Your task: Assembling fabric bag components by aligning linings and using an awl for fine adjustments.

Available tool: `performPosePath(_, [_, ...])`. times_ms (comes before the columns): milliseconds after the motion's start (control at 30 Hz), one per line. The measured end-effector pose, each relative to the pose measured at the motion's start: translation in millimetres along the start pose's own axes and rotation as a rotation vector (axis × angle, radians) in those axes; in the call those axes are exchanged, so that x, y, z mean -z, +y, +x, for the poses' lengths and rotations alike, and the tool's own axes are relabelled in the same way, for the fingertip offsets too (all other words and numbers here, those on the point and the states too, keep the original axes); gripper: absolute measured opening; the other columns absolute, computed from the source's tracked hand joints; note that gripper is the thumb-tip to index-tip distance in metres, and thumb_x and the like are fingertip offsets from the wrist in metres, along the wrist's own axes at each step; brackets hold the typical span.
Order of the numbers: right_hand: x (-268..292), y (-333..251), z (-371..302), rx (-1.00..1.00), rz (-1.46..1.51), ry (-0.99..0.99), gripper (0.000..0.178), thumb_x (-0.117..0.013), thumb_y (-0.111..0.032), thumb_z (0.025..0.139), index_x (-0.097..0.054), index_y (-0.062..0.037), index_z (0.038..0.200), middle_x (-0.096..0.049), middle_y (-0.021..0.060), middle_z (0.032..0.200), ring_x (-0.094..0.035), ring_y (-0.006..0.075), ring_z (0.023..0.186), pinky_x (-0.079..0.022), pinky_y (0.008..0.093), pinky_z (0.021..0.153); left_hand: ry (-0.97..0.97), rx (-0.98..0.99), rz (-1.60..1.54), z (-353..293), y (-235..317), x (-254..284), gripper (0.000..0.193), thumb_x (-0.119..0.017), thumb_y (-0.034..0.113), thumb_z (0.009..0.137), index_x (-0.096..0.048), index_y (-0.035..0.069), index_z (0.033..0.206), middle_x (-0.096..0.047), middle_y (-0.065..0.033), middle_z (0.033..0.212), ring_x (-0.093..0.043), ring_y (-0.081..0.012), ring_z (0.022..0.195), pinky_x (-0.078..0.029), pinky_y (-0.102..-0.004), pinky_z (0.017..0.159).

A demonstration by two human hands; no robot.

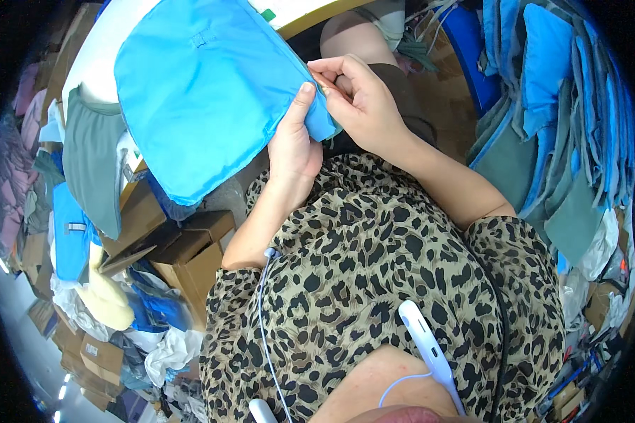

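A bright blue fabric panel [197, 99] with rounded corners and a small stitched rectangle near its far end spreads out in front of me. My left hand [294, 141] grips its right edge, thumb on top and the other fingers mostly hidden beneath. Close beside that thumb, my right hand [360, 106] is closed in a pinch at the same edge. What its fingertips hold is too small to make out. A folded blue flap [320, 120] hangs between the two hands.
Layered blue and grey-green fabric pieces [543, 127] hang at the right. A grey-green piece [95, 162] drapes over the white table's [95, 74] left edge. Open cardboard boxes [190, 264] stand below left, among heaped fabric and plastic bags [169, 359].
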State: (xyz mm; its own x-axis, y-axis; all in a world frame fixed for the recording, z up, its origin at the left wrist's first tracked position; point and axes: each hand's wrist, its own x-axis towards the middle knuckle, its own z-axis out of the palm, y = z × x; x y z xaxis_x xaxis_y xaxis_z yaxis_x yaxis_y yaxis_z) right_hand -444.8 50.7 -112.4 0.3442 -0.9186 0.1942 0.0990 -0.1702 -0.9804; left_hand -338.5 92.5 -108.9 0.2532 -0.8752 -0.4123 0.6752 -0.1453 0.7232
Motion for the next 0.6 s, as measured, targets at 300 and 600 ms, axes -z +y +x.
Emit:
performPosePath(300, [2,-8,0,-0.014,-0.091,-0.037,0.027,-0.054,-0.002,0.078,-0.054,0.0017,0.105,-0.052,0.0104,0.09,-0.056,0.0159,0.076,-0.047,0.0259,0.067,0.019,-0.037,-0.008,0,1,-1,0.037,-0.062,0.025,0.085,-0.05,0.006,0.115,-0.058,-0.0067,0.105,-0.056,-0.0184,0.098,-0.043,-0.0356,0.09])
performPosePath(600, [6,-17,-1,-0.06,-0.112,-0.095,0.025,-0.054,-0.002,0.078,-0.056,-0.0001,0.104,-0.053,0.0098,0.09,-0.056,0.0163,0.076,-0.047,0.0263,0.068,0.018,0.008,-0.102,4,9,-2,0.032,-0.054,0.027,0.09,-0.051,0.003,0.111,-0.058,-0.0085,0.105,-0.056,-0.0207,0.098,-0.042,-0.0374,0.091])
